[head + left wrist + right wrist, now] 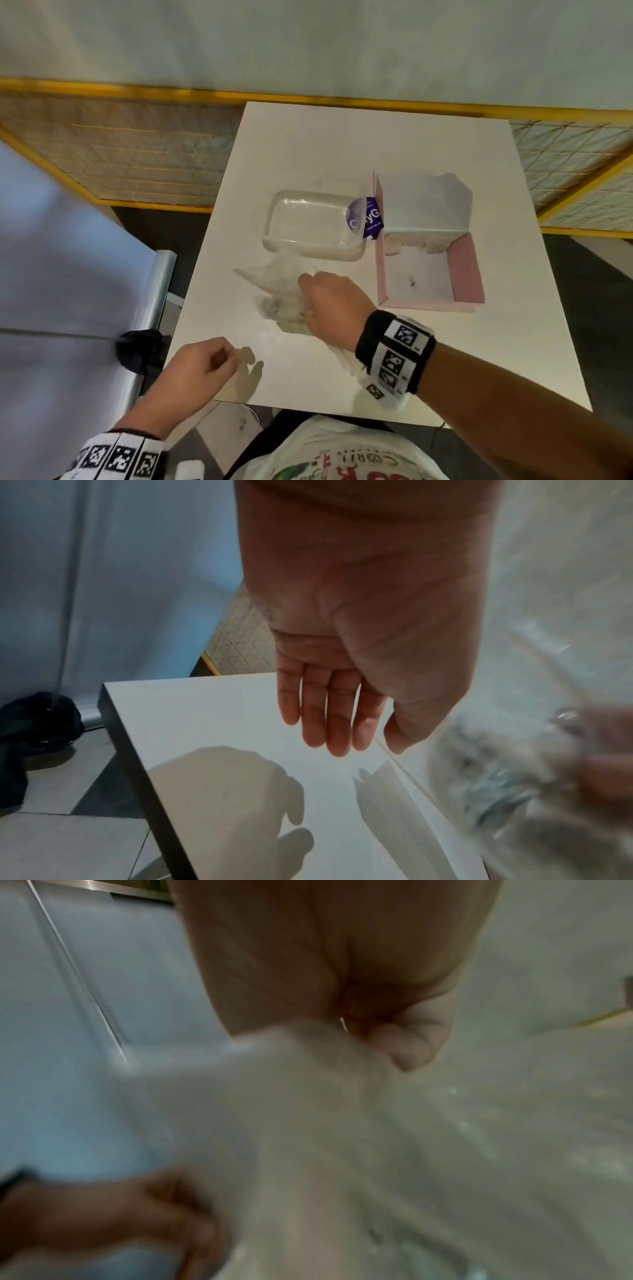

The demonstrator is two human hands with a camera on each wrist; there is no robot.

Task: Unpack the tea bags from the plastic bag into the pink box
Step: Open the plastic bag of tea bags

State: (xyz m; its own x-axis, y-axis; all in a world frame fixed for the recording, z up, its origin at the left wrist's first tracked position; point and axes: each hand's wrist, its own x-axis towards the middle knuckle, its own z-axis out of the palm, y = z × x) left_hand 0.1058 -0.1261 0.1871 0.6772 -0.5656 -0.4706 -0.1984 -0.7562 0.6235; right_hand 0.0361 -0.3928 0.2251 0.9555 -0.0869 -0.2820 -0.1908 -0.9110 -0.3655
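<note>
R hand (pixel 330 308) grips crumpled clear plastic bag (pixel 279 294), fingers curled in film; L hand (pixel 202 368) loose, empty, near; square pink box (pixel 466 270) beyond R hand.

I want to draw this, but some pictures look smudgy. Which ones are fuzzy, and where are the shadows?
Right wrist view: fuzziest, the plastic bag and right hand smeared by blur. Left wrist view: left hand sharp, its dark shadow on the white table, bag at right blurred. Head view: mostly clear, edges bent by the wide lens, soft shadow beside the left hand.
</note>
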